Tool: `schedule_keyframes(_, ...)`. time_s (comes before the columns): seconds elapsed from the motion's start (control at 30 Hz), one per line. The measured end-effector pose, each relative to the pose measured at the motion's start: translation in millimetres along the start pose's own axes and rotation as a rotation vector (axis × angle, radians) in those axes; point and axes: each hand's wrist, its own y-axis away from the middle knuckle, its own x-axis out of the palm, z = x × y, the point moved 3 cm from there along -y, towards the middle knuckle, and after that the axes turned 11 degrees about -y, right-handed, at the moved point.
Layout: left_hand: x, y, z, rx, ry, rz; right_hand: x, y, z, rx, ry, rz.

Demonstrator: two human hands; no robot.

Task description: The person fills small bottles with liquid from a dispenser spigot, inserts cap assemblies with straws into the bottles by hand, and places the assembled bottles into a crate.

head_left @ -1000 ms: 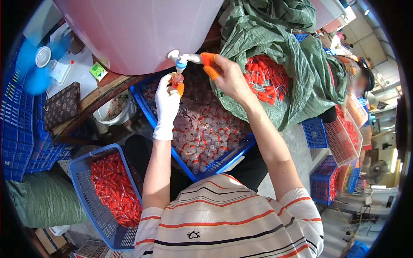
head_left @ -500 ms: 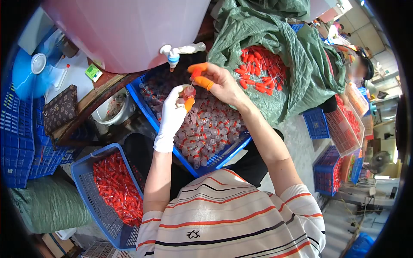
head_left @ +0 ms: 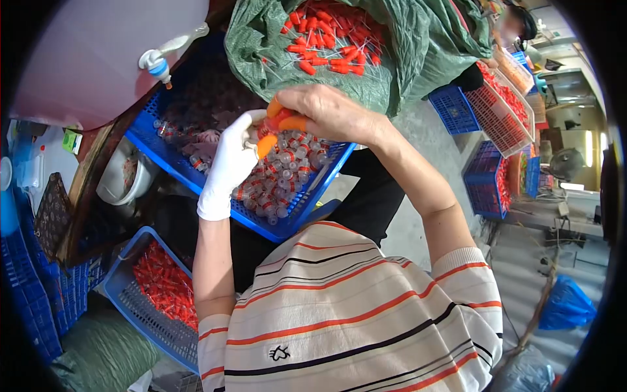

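My left hand point(head_left: 230, 157), in a white glove with an orange cover on the thumb, is closed around a small clear bottle, mostly hidden by fingers. Orange covers are on the thumb and a finger of my right hand point(head_left: 330, 114), which pinches a red dropper cap point(head_left: 282, 117) at the bottle's top. The cap's thin stem is out of sight. Below both hands, a blue crate point(head_left: 302, 208) holds many small clear bottles point(head_left: 277, 179) with red-and-white bands. Just beyond my right hand, an open green sack point(head_left: 418, 39) contains red dropper caps point(head_left: 326, 40) with clear stems.
A large pale tub with a tap point(head_left: 157, 66) stands at upper left. Lower left is a blue basket point(head_left: 124, 287) of red pieces point(head_left: 166, 284). A white bucket point(head_left: 140, 179) sits beside the table. More crates point(head_left: 483, 179) and another person point(head_left: 519, 26) are at right.
My right hand has brought the red dropper cap down to the bottle in my left hand; its stem no longer shows. The camera view has turned, shifting the surroundings left and up.
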Motion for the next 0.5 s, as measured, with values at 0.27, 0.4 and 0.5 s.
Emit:
schedule_keyframes(0.27, 36, 21, 0, 0.093, -0.415, -0.157, 46, 49, -74, 0.346, -0.408, -0.116)
schedule_keyframes(0.4, 43, 28, 12, 0.073, -0.412, -0.142, 47, 58, -71, 0.329, -0.434, -0.057)
schedule_keyframes(0.5, 42, 27, 15, 0.028, -0.347, -0.101, 41, 59, -48, 0.028, -0.041, -0.103)
